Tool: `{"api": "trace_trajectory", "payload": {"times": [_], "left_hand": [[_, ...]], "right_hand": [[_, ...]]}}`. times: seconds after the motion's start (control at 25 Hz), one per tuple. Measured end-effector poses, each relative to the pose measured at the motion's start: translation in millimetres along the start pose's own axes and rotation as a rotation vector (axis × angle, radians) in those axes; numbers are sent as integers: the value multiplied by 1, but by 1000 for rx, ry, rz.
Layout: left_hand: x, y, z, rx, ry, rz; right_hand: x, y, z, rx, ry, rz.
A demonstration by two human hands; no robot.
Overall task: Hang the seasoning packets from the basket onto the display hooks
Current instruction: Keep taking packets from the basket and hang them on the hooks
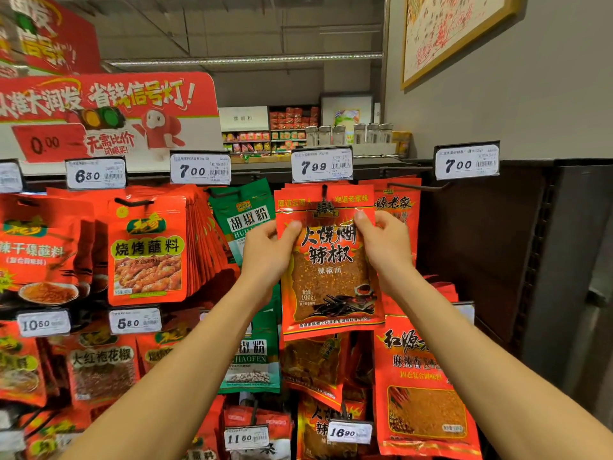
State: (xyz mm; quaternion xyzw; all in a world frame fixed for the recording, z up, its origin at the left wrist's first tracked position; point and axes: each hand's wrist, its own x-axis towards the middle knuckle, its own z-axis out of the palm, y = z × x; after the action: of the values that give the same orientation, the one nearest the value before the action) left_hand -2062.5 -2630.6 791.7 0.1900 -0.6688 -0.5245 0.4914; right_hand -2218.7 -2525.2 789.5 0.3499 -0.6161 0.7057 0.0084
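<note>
Left hand point(268, 252) and right hand point(384, 242) pinch a chilli packet point(331, 267) at its hook point(324, 190); next, apparently, seat it fully and release.

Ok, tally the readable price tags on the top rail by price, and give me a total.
6.80 tag: 1
7.00 tags: 2
7.99 tag: 1
Total: 4
The cut-off tag at the far left is unreadable, so it is not counted.
</note>
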Motion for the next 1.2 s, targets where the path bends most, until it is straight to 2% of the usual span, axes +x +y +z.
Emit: {"api": "trace_trajectory", "payload": {"times": [0.24,0.44,0.52,0.68,0.92,1.04,1.2], "left_hand": [[55,-9,22,163,145,-49],[85,-18,31,323,211,-177],[85,-21,32,331,227,-213],[70,-17,19,164,125,-219],[19,12,-37,53,27,-170],[-20,23,-72,-55,-93,-171],[-81,7,-120,-121,-183,-265]], "right_hand": [[45,1,24,11,37,85],[77,14,35,-213,28,188],[79,20,33,-175,-11,259],[64,26,19,-74,-49,273],[3,2,-21,-136,186,134],[-44,-25,-30,65,122,198],[-127,-35,-22,97,-12,310]]}}
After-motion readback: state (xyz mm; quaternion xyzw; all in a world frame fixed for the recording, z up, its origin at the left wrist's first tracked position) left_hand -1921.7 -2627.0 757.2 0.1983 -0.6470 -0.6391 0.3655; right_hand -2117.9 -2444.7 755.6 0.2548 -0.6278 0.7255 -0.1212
